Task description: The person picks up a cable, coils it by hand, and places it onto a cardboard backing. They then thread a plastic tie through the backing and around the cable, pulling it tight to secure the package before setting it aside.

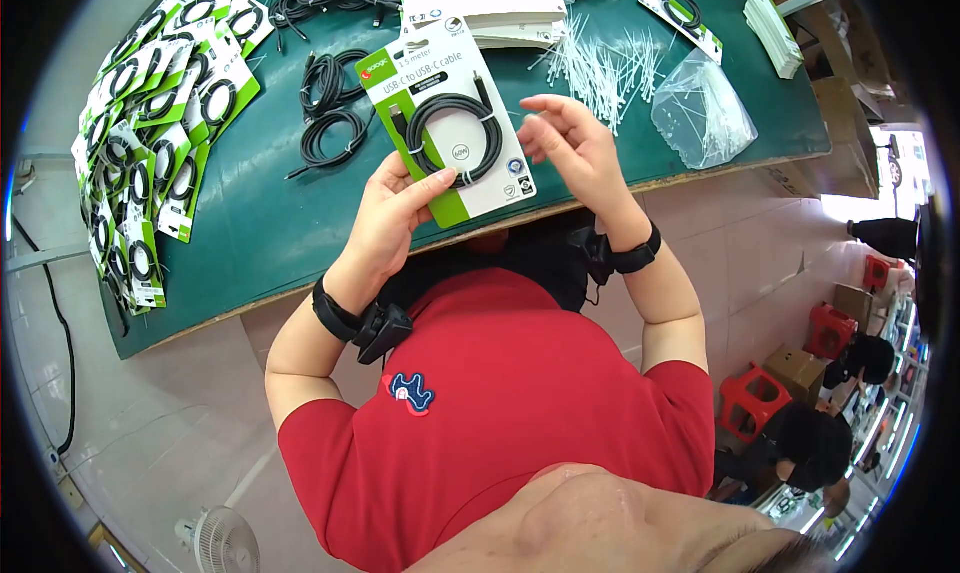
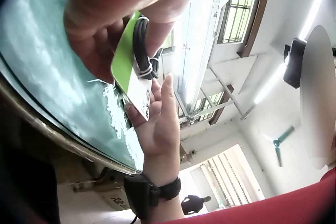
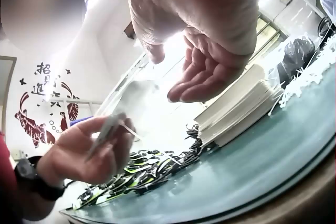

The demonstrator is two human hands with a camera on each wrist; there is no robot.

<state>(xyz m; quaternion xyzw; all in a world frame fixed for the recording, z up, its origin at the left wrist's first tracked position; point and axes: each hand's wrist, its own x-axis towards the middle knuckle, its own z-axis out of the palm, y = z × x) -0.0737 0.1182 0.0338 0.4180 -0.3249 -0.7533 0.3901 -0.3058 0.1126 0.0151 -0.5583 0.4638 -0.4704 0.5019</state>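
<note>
My left hand (image 1: 390, 213) holds a white and green card (image 1: 425, 63) by its lower left edge, thumb on the front and fingers behind. A coiled black USB-C cable (image 1: 497, 133) is fastened to the card with white ties. My right hand (image 1: 580, 158) is just beyond the card's right edge, fingers loosely bent and nothing in them. In the left wrist view, the card's green side (image 2: 124, 66) and the cable coil (image 2: 139, 40) show under the left hand. A white tie end (image 3: 130, 129) sticks out from the card in the right wrist view.
Many carded cables (image 1: 150, 123) are piled at the table's left. Loose coiled cables (image 1: 330, 138) lie beside the card, with a stack of blank cards (image 1: 485, 8) behind. White cable ties (image 1: 610, 73), a clear bag (image 1: 705, 113) and another carded cable (image 1: 680, 18) lie to the right.
</note>
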